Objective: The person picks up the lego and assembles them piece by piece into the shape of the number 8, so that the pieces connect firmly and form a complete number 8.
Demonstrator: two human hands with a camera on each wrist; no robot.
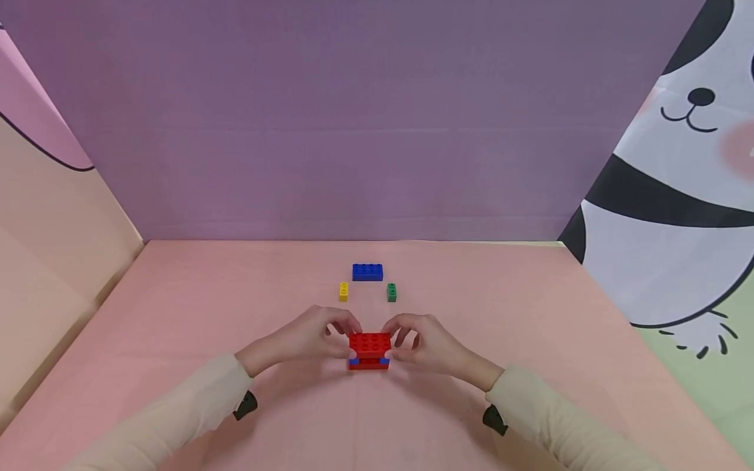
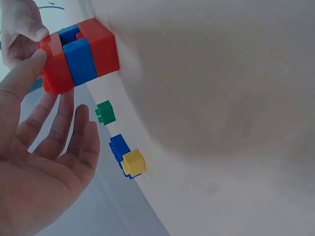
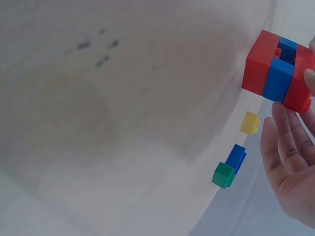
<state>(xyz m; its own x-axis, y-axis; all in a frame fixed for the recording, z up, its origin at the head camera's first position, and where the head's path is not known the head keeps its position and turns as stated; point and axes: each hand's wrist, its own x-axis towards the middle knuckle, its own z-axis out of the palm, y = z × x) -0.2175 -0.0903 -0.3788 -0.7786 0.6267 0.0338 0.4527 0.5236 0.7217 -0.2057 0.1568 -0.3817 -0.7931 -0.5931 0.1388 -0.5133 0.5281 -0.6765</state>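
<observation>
A small stack of toy building bricks stands on the table in front of me. Its upper red brick point(image 1: 370, 343) lies level, studs up, over blue bricks point(image 2: 81, 61) at both ends, with a gap between them. Under these is the lower red brick point(image 1: 368, 367), flat on the pink surface. My left hand point(image 1: 309, 335) pinches the upper brick's left end between thumb and fingers. At the right end, my right hand point(image 1: 429, 343) pinches the same brick likewise. In both wrist views the lower fingers extend away from the stack.
Beyond the stack lie a small yellow brick point(image 1: 343, 292) on the left and a small green brick point(image 1: 391, 292) on the right. A larger blue brick point(image 1: 368, 272) sits behind them. A purple backdrop point(image 1: 353, 131) rises at the table's far edge.
</observation>
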